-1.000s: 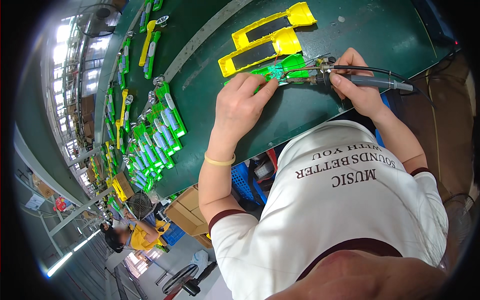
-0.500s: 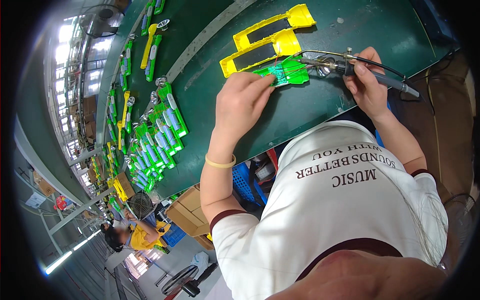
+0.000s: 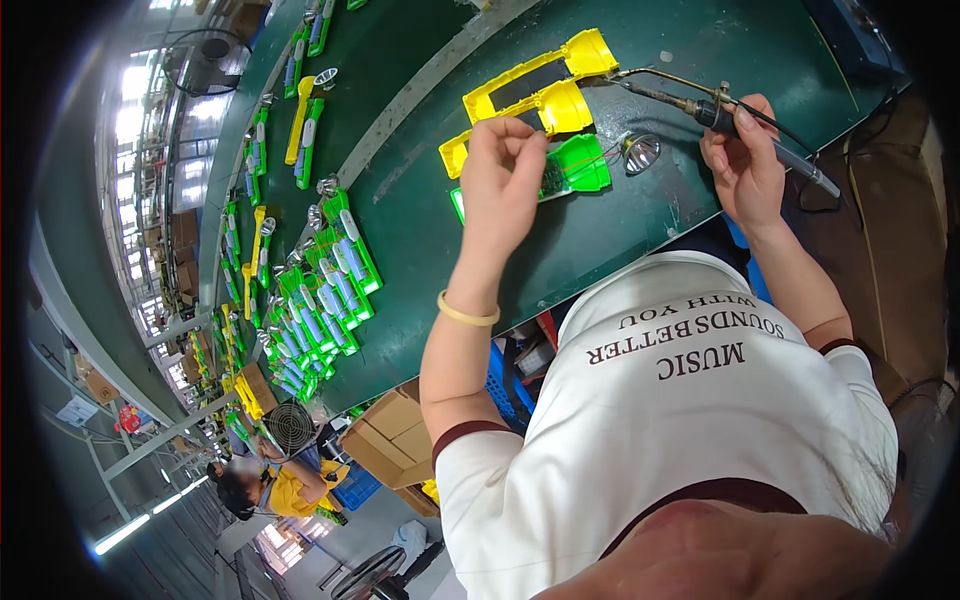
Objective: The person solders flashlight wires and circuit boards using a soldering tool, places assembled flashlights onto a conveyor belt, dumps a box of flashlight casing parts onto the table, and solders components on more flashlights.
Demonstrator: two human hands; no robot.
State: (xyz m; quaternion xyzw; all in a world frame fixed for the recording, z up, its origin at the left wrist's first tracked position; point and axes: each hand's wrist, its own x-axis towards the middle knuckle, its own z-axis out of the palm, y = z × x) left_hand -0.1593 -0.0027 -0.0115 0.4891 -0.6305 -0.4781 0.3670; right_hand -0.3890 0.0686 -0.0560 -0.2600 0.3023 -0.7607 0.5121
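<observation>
My right hand point(image 3: 745, 165) grips a soldering iron point(image 3: 712, 115) with a thin metal feed tube along it. The iron's tip points left, close to the far yellow flashlight shell point(image 3: 590, 54). My left hand point(image 3: 505, 185) is closed in a pinch over the near yellow shell point(image 3: 565, 104) and a green flashlight shell point(image 3: 588, 165). Whatever its fingertips hold is too small to make out. This hand covers part of the green shell and its circuit board. Red wires run from the board to a silver reflector cup point(image 3: 640, 153), lying on the green table point(image 3: 620, 235).
Several green flashlight halves with blue batteries point(image 3: 325, 300) are heaped at the left table edge. More green and yellow parts line the belt point(image 3: 350, 75) beyond. A cardboard box point(image 3: 395, 435) and a person in yellow point(image 3: 300, 490) are at lower left.
The soldering iron has moved away from the green shell, up to the far yellow shell. My left hand has lifted off the circuit board and shifted slightly right, toward the near yellow shell.
</observation>
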